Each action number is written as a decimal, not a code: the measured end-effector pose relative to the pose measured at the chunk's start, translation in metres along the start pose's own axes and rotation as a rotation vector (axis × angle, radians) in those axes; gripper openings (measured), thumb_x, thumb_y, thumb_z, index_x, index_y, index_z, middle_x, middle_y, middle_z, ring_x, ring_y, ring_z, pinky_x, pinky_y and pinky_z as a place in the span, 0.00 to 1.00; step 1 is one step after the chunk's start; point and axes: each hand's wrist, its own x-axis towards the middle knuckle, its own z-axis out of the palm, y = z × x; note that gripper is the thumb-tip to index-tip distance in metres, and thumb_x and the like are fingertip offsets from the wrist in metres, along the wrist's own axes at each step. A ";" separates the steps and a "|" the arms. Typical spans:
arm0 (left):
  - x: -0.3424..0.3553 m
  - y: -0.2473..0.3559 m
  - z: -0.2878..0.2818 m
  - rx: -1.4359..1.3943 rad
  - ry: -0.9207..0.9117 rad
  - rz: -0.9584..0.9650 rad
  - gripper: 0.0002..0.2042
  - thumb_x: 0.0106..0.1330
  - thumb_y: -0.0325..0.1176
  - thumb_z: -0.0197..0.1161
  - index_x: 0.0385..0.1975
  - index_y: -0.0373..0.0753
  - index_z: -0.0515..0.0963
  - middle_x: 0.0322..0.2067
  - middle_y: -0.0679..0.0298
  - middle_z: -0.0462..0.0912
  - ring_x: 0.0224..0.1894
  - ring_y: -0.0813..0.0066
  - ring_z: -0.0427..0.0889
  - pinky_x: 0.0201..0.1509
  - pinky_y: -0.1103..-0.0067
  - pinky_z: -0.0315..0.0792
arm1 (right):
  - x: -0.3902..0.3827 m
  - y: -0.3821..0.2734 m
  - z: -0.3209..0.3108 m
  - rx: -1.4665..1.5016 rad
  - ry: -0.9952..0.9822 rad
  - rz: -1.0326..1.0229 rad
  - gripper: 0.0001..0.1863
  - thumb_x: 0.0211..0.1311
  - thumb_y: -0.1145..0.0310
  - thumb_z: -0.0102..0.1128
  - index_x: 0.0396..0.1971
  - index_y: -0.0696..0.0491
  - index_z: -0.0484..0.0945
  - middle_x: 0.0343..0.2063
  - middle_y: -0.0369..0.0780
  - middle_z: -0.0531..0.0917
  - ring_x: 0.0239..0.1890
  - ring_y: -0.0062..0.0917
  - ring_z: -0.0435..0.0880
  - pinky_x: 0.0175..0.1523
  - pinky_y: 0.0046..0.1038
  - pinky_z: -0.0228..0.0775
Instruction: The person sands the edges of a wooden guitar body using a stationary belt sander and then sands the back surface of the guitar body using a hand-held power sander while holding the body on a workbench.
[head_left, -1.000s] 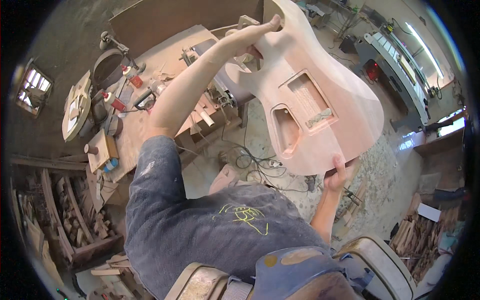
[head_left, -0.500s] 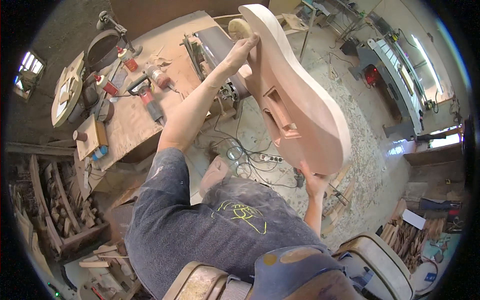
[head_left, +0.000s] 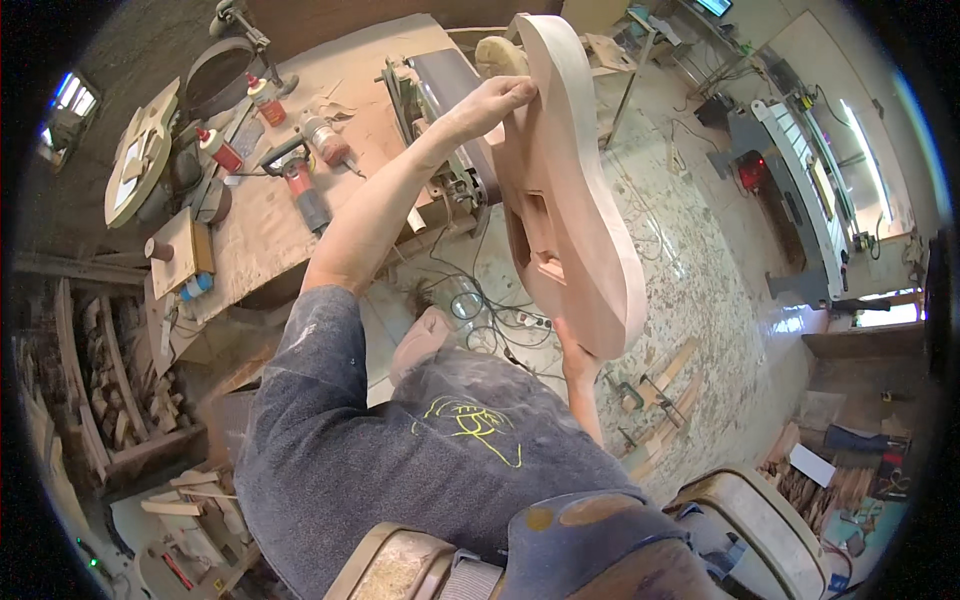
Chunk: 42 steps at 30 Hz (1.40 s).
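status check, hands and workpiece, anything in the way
Left hand gripping far end of guitar body, right hand holding near end. Body tilted, side edge toward camera. Belt machine close on left, contact unclear.

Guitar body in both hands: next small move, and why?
I'd probably tilt the guitar body so its cavity face turns up toward the camera. It's seen steeply from the side, so the cavities look narrow and their floors are partly hidden. The left hand grips near the far end and the right hand holds the near end, so a small tilt seems manageable.
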 end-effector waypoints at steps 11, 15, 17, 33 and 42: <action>-0.008 -0.010 0.006 -0.077 0.033 -0.063 0.34 0.74 0.62 0.42 0.52 0.33 0.77 0.47 0.66 0.82 0.52 0.78 0.76 0.60 0.77 0.68 | -0.007 -0.044 -0.033 -0.194 -0.001 -0.053 0.32 0.46 0.68 0.79 0.53 0.60 0.76 0.49 0.44 0.82 0.52 0.29 0.80 0.55 0.31 0.72; -0.005 -0.018 0.002 -0.164 0.007 -0.117 0.25 0.78 0.50 0.43 0.49 0.33 0.79 0.42 0.67 0.83 0.45 0.80 0.77 0.53 0.79 0.71 | -0.009 -0.073 -0.044 -0.300 -0.086 -0.035 0.32 0.46 0.68 0.79 0.52 0.60 0.77 0.49 0.44 0.82 0.52 0.29 0.80 0.55 0.31 0.72; -0.006 0.006 0.010 -0.162 0.064 -0.198 0.23 0.78 0.48 0.42 0.46 0.34 0.78 0.38 0.68 0.81 0.42 0.80 0.77 0.48 0.78 0.71 | -0.007 -0.070 -0.052 -0.291 -0.056 -0.054 0.30 0.45 0.69 0.79 0.49 0.60 0.79 0.45 0.44 0.84 0.48 0.28 0.82 0.52 0.31 0.74; 0.005 -0.011 0.015 -0.309 0.349 -0.401 0.26 0.78 0.48 0.38 0.60 0.32 0.71 0.50 0.57 0.80 0.50 0.70 0.77 0.58 0.74 0.69 | 0.031 -0.191 -0.089 -0.482 -0.201 -0.573 0.24 0.41 0.70 0.80 0.39 0.63 0.81 0.30 0.43 0.87 0.31 0.25 0.87 0.36 0.26 0.77; 0.007 -0.026 0.013 -0.502 0.465 -0.449 0.26 0.75 0.46 0.36 0.48 0.31 0.77 0.41 0.54 0.84 0.38 0.62 0.83 0.42 0.67 0.78 | 0.081 -0.284 -0.078 -0.644 -0.274 -0.772 0.28 0.47 0.64 0.74 0.46 0.66 0.76 0.26 0.42 0.86 0.26 0.22 0.86 0.32 0.21 0.75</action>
